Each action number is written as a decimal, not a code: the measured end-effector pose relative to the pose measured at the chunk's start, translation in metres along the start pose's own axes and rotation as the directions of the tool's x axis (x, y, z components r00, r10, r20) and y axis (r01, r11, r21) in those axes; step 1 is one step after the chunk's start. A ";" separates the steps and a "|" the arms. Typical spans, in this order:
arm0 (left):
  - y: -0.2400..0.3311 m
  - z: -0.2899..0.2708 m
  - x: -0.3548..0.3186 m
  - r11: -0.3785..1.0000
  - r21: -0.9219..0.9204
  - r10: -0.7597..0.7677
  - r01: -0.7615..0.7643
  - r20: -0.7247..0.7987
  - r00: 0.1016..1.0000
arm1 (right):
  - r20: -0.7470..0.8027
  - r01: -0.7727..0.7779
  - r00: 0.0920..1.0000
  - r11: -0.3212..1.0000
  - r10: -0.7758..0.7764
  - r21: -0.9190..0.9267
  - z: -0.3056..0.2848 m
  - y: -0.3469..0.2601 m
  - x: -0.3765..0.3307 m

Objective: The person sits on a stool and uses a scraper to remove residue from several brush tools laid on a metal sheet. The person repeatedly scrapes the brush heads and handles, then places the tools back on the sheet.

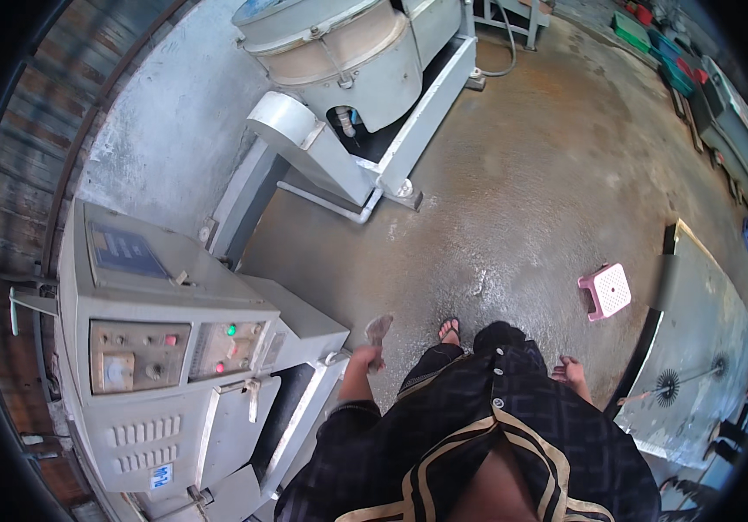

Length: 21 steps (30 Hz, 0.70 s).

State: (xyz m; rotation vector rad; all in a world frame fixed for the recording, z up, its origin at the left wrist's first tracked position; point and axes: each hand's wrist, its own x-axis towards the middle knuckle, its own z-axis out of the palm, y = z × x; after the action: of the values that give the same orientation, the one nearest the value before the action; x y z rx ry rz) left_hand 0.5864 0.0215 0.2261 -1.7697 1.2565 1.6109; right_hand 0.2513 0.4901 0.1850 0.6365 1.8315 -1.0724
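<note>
My left hand (365, 358) hangs at my side, closed round a small greyish-brown thing with a flat, rounded blade (379, 328), like a scoop or scraper; its exact kind I cannot make out. Beside it stands a grey machine cabinet (191, 322) with a control panel (226, 350) of knobs and lit green and red buttons. At my other side, my right hand (571, 372) holds nothing, its fingers loosely apart. A pink plastic stool (609, 291) is on the floor ahead of it, apart from the hand.
A large round-tub machine (330, 52) on a white frame (422, 122) stands ahead to the left. The concrete floor (496, 174) looks wet. At right lies a grey sheet-topped surface (696, 322) bearing a rod with round brushes (668, 387). Green bins (631, 31) line the far right.
</note>
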 end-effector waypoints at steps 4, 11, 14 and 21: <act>0.072 -0.033 0.051 0.959 -0.281 0.006 -0.035 -0.103 0.995 | -0.015 0.153 0.988 0.988 -0.153 -0.013 0.043 -0.108 -0.001; 0.163 -0.049 0.120 0.836 -0.536 0.074 -0.117 -0.101 0.992 | -0.052 -0.008 0.999 0.998 0.005 -0.056 0.076 -0.196 0.074; 0.206 -0.059 0.144 0.812 -0.563 0.049 -0.151 -0.193 0.980 | -0.028 -0.012 1.000 0.992 0.009 -0.123 0.101 -0.250 0.087; 0.345 -0.101 0.204 0.903 -0.364 0.095 -0.227 -0.348 0.933 | -0.020 0.376 0.920 0.897 -0.391 -0.232 0.154 -0.382 0.058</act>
State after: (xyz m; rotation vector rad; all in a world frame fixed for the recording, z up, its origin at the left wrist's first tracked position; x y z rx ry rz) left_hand 0.3366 -0.2968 0.1436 -2.3128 1.3157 1.8278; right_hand -0.0013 0.1675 0.2558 0.1775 2.1564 -1.0804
